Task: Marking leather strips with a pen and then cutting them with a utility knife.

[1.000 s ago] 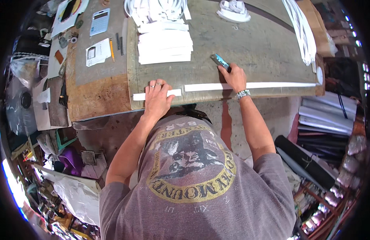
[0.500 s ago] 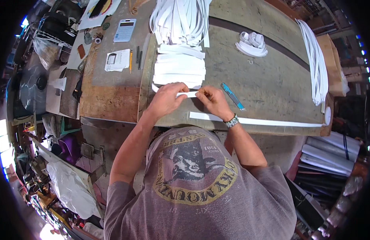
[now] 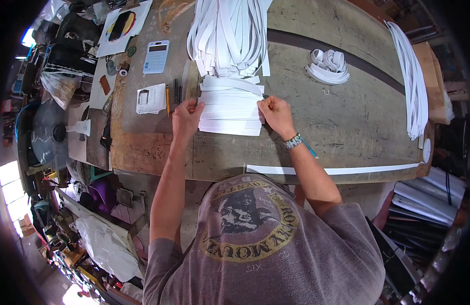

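Observation:
A layered stack of short white strips (image 3: 231, 125) lies across the table in front of me. At its left edge my left hand (image 3: 186, 121) is closed, thumb and fingers at one end of a white strip. My right hand (image 3: 276, 116), fingers curled, pinches at the strip's other end on the right edge. Exactly which layer they grip is hard to make out. Partly hidden behind my right wrist is a teal utility knife (image 3: 310, 148). Beyond the stack spreads a big bundle of long white strips (image 3: 227, 38).
One long white strip (image 3: 341, 170) lies along the table's near edge. A coiled white strip bundle (image 3: 327, 67) sits to the right, and more long strips (image 3: 410, 81) hang at the far right. Leftward are a calculator (image 3: 156, 57), paper notes (image 3: 151, 99) and a pencil (image 3: 168, 99).
Both hands have moved away from my body and apart, from holding a short strip near the table edge to the two sides of the stack. The whole view has shifted slightly.

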Tool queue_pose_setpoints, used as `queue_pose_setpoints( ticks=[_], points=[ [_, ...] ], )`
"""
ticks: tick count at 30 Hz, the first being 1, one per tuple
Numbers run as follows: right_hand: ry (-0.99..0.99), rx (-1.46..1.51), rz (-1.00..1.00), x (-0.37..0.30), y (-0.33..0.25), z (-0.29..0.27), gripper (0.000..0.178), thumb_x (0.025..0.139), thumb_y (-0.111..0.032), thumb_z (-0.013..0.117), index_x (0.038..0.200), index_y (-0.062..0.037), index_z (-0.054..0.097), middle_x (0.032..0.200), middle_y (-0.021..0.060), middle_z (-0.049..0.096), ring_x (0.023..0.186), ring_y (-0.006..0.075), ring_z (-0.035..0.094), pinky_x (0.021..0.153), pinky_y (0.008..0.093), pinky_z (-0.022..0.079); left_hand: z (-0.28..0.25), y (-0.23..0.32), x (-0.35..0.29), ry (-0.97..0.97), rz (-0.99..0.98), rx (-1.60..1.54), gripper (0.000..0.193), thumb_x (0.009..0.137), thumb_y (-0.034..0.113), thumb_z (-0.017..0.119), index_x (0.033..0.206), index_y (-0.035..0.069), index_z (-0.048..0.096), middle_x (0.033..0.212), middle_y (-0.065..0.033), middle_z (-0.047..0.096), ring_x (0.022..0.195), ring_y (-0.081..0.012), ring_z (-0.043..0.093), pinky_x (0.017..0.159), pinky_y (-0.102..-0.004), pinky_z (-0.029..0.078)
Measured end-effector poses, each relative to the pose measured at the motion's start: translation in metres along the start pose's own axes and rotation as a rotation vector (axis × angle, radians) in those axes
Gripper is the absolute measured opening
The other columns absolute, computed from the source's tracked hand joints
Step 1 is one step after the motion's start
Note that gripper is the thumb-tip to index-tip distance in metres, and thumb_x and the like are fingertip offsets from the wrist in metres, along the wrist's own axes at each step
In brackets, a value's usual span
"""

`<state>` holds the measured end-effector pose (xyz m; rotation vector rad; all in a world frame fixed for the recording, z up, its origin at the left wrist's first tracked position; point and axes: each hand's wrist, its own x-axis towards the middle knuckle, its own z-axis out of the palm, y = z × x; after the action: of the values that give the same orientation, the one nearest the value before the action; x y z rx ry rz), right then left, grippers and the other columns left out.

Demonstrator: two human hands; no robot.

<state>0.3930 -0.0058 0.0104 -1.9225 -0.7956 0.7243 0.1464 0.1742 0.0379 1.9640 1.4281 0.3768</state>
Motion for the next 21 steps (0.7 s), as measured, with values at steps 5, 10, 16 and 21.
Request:
queue_pose_setpoints(
  ticks=[5,10,16,21],
  points=[
    [0.094,0.076,0.087,-0.007,0.004,0.005,0.034,0.099,-0.026,0.076,0.08,0.001,0.068,0.067,0.0128,0.069,0.057,0.0201,0.065,0.058,0.037,0.051,0.009,0.001,-0.009,0.01,0.085,-0.133,0.035,0.097,0.029,0.078,0.114,-0.002,0.079,0.103,-0.0176,0.079,0.089,-0.0297,0.078,0.082,-0.0399,0.059],
    [0.159,0.121,0.04,-0.007,0.01,0.01,0.034,0.1,-0.026,0.075,0.083,0.0022,0.067,0.068,0.0149,0.068,0.058,0.0216,0.063,0.059,0.0386,0.05,0.008,0.002,-0.015,0.047,0.167,-0.053,0.029,0.1,0.023,0.073,0.115,-0.001,0.079,0.099,-0.0179,0.077,0.088,-0.0307,0.077,0.08,-0.0409,0.058],
    [0.309,-0.19,-0.149,-0.051,0.004,-0.038,0.025,0.099,-0.022,0.074,0.089,0.0007,0.069,0.078,0.0171,0.07,0.069,0.0364,0.068,0.064,0.0442,0.052,0.009,-0.005,-0.012,0.069,0.241,-0.054,0.023,0.101,0.015,0.067,0.116,0.001,0.079,0.103,-0.0196,0.076,0.091,-0.036,0.075,0.082,-0.0441,0.058],
    [0.333,-0.583,-0.256,-0.12,0.031,-0.073,0.017,0.094,-0.012,0.075,0.108,-0.0036,0.071,0.109,0.0181,0.066,0.103,0.0419,0.062,0.087,0.051,0.05,0.015,-0.023,-0.019,0.151,0.208,-0.029,0.025,0.099,0.012,0.068,0.12,0.002,0.077,0.11,-0.0203,0.075,0.099,-0.0404,0.071,0.088,-0.0464,0.057]
  ],
)
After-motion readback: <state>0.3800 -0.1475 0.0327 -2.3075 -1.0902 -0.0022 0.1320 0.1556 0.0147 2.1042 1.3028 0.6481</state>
